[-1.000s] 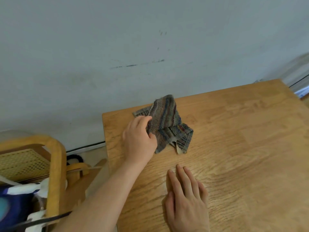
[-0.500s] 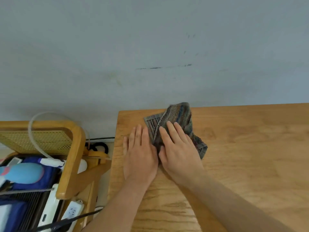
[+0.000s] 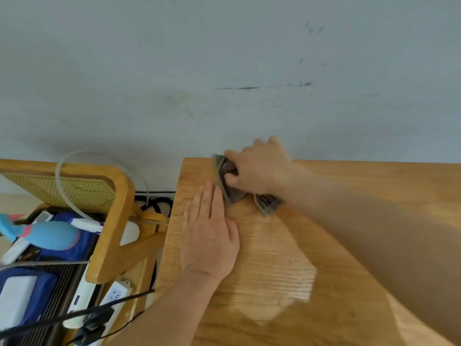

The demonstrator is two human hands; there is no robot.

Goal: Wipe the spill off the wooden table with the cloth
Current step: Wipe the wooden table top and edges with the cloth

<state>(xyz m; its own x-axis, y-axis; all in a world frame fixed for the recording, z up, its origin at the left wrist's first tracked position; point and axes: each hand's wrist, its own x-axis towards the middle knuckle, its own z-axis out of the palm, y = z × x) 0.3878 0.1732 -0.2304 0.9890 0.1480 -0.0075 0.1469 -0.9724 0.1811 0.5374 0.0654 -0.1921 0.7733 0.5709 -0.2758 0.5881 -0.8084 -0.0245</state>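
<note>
Wooden and largest in view: looked down on the table (image 3: 249, 325), pushed against a grey wall (image 3: 224, 58). Judged the wiping under way, not finished. Made out a pale sheen (image 3: 274, 270) on the boards nearer the viewer, apart from the cloth; could not tell wet film from reflected light. Counted that patch as left to do, if wet.

Noted beside the table's left edge a cane-backed wooden chair (image 3: 112, 221) serving as a holder. Saw piled in it a dark blue bag (image 3: 82, 243), a light-blue rounded object (image 3: 50, 234), a white power strip (image 3: 112, 295) and trailing cables.

Found the left hand (image 3: 209, 236) flat on the wood, fingers straight and together, holding nothing, fingertips just beside the cloth. Found the right hand (image 3: 259, 168) blurred, fingers curled round the striped cloth (image 3: 233, 194). Placed the cloth at the far left corner by the wall, bunched up, one end trailing on the wood.
</note>
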